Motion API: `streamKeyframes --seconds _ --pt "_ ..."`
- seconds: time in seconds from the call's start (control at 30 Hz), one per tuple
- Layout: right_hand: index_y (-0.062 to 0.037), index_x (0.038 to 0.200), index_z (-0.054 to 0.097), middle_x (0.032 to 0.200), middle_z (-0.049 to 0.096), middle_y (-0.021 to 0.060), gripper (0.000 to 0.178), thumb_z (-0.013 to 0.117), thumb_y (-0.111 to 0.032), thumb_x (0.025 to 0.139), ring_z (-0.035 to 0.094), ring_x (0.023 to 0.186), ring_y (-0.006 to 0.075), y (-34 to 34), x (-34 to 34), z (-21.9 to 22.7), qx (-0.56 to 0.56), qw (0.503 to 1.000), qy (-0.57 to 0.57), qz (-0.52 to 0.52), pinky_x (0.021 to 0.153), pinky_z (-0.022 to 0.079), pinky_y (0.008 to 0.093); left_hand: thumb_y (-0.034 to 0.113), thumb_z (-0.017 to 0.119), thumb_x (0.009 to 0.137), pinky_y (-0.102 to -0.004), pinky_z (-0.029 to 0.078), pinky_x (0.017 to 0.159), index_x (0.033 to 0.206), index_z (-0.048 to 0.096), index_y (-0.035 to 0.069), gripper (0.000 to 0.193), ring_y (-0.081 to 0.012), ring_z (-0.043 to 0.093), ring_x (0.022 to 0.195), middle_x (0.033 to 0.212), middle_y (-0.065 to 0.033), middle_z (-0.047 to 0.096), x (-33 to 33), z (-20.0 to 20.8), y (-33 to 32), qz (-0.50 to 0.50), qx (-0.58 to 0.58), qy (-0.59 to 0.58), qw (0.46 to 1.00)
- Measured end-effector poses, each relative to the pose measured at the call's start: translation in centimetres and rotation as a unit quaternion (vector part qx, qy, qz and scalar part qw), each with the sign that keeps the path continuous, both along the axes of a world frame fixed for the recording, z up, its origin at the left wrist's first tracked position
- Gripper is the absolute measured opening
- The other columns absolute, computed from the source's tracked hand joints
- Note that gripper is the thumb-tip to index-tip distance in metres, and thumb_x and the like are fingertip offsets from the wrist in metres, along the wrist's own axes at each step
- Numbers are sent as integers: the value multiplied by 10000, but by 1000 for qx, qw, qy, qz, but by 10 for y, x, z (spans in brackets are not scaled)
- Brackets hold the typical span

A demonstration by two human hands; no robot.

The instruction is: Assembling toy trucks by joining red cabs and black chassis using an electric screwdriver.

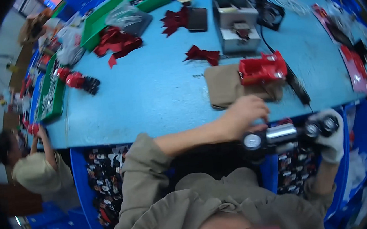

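My right hand (334,142), in a white glove, is closed round one end of a black toy truck chassis (291,136) with wheels and a shiny silver cylinder along its middle. The chassis is held over the table's near edge. My bare left hand (246,116) is close to the chassis's other end, fingers loosely bent and a little blurred, with a gap between thumb and fingers and nothing visible in it. Just beyond it, a red plastic toy truck body (262,70) rests on a folded brown cloth (223,86). A dark power screwdriver (296,87) with a cord lies right of the cloth.
A grey metal device (240,38) stands at the back, beside a dark phone (197,19) and red ribbon bows (203,55). Green trays (91,33) and a red-and-black toy (78,81) are at left. Blue bins (82,186) of small parts sit below the table edge. A co-worker (43,167) works at far left.
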State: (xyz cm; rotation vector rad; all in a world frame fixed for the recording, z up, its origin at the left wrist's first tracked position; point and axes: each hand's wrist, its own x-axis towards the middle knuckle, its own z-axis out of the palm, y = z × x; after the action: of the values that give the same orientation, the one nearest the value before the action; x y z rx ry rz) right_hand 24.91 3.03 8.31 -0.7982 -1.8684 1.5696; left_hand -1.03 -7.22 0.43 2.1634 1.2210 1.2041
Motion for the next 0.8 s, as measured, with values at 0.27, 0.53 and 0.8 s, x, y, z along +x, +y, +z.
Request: streamKeyframes --seconds 0.27,0.53,0.8 --pt "-12 782 594 808 628 92 272 684 42 530 608 759 180 -1 -45 -35 106 994 0 39 731 479 295 40 679 686 -342 454 726 772 604 53 114 -250 514 864 896 -71 565 -56 28 -14 190 -50 254 947" --pt "-26 768 616 826 640 97 238 675 56 553 622 781 226 19 -47 -64 180 977 38 107 747 482 315 29 608 712 -342 458 651 785 595 43 75 -250 496 799 774 -75 494 -83 17 2 314 -7 465 828" --pt "-38 1055 575 1025 601 134 407 658 -18 656 579 965 261 69 -11 -99 286 937 -152 128 842 452 343 -8 567 652 -334 456 571 821 562 15 171 -231 507 744 778 -89 490 -70 24 31 241 5 408 881"
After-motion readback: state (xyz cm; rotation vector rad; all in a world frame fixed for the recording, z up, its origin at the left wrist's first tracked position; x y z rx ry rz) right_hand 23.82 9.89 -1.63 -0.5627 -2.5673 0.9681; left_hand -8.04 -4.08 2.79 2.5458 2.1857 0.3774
